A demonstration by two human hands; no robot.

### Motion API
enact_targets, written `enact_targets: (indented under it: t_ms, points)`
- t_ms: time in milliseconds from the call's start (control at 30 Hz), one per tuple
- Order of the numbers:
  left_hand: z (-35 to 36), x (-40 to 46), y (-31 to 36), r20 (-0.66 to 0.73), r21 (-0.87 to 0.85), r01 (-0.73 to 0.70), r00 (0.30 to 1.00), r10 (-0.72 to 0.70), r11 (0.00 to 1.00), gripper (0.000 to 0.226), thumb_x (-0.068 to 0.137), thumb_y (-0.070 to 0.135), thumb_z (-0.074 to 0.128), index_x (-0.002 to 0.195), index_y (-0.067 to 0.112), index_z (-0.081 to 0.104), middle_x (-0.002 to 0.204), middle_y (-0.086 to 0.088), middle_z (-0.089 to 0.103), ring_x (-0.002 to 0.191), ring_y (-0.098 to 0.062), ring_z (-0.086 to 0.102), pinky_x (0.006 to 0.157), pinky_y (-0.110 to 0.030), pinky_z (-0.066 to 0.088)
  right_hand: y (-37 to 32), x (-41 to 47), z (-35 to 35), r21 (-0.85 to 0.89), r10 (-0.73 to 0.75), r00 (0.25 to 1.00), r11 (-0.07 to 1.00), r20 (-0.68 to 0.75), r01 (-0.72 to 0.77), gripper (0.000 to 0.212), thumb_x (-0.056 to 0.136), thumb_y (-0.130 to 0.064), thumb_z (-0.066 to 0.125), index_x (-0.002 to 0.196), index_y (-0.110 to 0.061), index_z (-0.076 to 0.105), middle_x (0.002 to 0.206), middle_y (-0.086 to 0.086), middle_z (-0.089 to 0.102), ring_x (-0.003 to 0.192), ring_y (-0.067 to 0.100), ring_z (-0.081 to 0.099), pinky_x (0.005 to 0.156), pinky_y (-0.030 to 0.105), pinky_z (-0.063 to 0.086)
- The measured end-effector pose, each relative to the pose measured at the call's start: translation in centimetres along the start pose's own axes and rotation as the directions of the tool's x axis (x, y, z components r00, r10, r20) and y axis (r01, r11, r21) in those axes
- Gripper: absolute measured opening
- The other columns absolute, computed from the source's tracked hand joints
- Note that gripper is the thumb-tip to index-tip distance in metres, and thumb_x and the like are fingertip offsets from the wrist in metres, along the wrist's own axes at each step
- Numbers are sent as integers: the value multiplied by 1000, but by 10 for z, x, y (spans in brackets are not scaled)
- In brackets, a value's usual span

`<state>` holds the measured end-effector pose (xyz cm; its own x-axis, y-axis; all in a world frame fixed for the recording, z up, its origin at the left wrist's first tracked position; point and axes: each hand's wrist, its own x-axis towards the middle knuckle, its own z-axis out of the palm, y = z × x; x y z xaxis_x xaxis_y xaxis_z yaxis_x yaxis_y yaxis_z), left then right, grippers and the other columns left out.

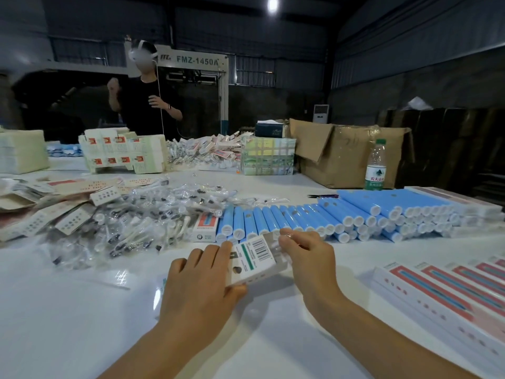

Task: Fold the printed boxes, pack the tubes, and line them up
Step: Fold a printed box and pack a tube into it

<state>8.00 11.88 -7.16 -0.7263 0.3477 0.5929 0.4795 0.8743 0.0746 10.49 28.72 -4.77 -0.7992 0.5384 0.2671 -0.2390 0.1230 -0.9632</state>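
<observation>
Left hand grips box | right hand pinches far flap (half-formed) | I'd say flap could crease

We have one wide head-worn view, looking forward and down across the table, close above our hands.

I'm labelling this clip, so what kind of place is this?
Probably a factory or warehouse packing floor: a large machine marked FMZ-1450A stands behind, stacked blue tubes and flat printed box blanks cover the white table, and both hands hold a printed box.
</observation>
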Motion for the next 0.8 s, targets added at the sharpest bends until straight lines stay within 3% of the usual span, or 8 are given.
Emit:
enact_targets:
  t_ms: [100, 200, 333, 433, 567, 633, 733, 800]
  points:
    - [-1, -1, 1, -11, -1, -9, 1000, 9, 1000, 72, 89, 65, 34, 145, 30, 8, 137, 17, 34, 121, -8, 33, 94, -28, 25, -1, -4, -2, -181, -169, 985, 970, -39, 159, 26, 85, -19, 67, 92, -43, 60, 96, -6, 60, 99, 12, 50, 93, 37, 44]
    - [-2, -1, 3, -16, -1, -12, 1000, 12, 1000, 71, 89, 64, 34, 146, 29, 8, 137, 16, 33, 121, -9, 33, 94, -28, 25, 0, -10, 2, -281, -302, 951, 909, 63, 308, 36, 89, -20, 63, 107, -50, 53, 86, -15, 58, 102, 16, 46, 98, 44, 38]
    - [-2, 0, 0, -21, 7, 2, 1000, -2, 1000, 72, 89, 63, 37, 147, 27, 12, 137, 14, 36, 120, -10, 35, 93, -28, 26, 4, -10, 4, -284, -312, 931, 890, 191, 356, 36, 100, -25, 42, 127, -49, 40, 95, -8, 61, 106, 16, 48, 102, 43, 34]
    - [-1, 1, -4, -18, 28, 14, 1000, -13, 1000, 72, 90, 64, 35, 147, 27, 11, 137, 13, 36, 120, -10, 35, 92, -28, 27, 3, -11, 0, -206, -324, 939, 917, 112, 341, 30, 97, -21, 49, 109, -48, 50, 103, -10, 60, 105, 8, 53, 92, 28, 42]
    - [0, 6, -10, -20, 62, 62, 998, -60, 996, 70, 90, 63, 35, 145, 26, 12, 135, 13, 36, 120, -11, 36, 90, -28, 28, 3, -14, -4, -199, -349, 935, 914, 62, 354, 29, 89, -9, 60, 82, -37, 60, 88, -9, 61, 80, 0, 55, 67, 10, 41]
    - [0, 8, -12, -22, 67, 89, 996, -88, 994, 67, 90, 62, 36, 143, 27, 14, 134, 12, 37, 120, -12, 37, 90, -29, 28, 5, -15, 0, -214, -296, 949, 925, 109, 313, 34, 88, -8, 62, 75, -39, 62, 82, -12, 64, 78, 4, 58, 67, 12, 44]
    - [0, 9, -13, -15, 69, 111, 994, -110, 991, 64, 90, 61, 38, 141, 27, 17, 134, 11, 38, 120, -13, 37, 89, -30, 28, 7, -18, 8, -195, -210, 967, 952, 146, 236, 39, 89, -8, 62, 63, -37, 68, 76, -12, 66, 78, 21, 61, 72, 38, 52]
    - [1, 10, -13, -17, 76, 114, 993, -113, 991, 63, 91, 61, 38, 140, 27, 18, 134, 11, 39, 120, -14, 38, 89, -30, 28, 7, -20, 11, -194, -200, 967, 954, 158, 229, 40, 89, -9, 61, 64, -39, 67, 81, -11, 65, 78, 19, 61, 74, 44, 53]
